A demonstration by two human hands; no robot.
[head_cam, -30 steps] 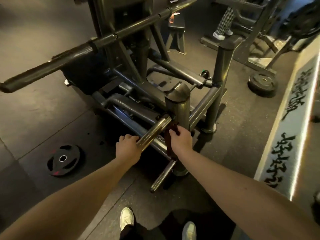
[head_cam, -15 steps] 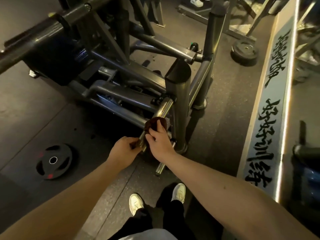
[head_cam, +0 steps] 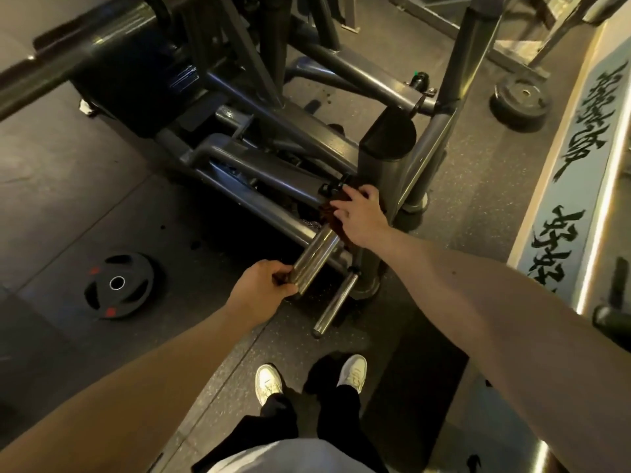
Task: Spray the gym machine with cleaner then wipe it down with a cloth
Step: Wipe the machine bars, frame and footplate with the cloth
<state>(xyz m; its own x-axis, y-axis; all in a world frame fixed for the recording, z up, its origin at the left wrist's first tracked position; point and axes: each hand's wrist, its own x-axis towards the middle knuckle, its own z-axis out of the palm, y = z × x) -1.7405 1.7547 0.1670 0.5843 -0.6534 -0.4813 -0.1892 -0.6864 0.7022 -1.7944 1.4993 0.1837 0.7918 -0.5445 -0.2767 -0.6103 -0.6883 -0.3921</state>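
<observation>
Gym machine's chrome peg (head_cam: 316, 256) slants away toward the upright post (head_cam: 386, 158); nearest, the left hand (head_cam: 263, 288) grips its free end, while farther up the right hand (head_cam: 360, 218) curls a dark cloth (head_cam: 329, 216) round its root.

Overall: dim indoor scene with a warm, yellowish cast.
Source: a bright strip (head_cam: 586, 268) at the right edge, blown out to white.
Glare: hard streaks on the chrome bar (head_cam: 314, 257); softer sheen along the machine (head_cam: 239, 158) tubes.
Shadows: near black under the machine; a dark patch on the floor (head_cam: 409, 370) around the shoes (head_cam: 269, 384).
Sharpness: soft and grainy throughout; the dark cloth (head_cam: 333, 218) shows no texture.
Distortion: wide-angle; forearms swell towards the lower corners, and straight tubes bow near the edges.
</observation>
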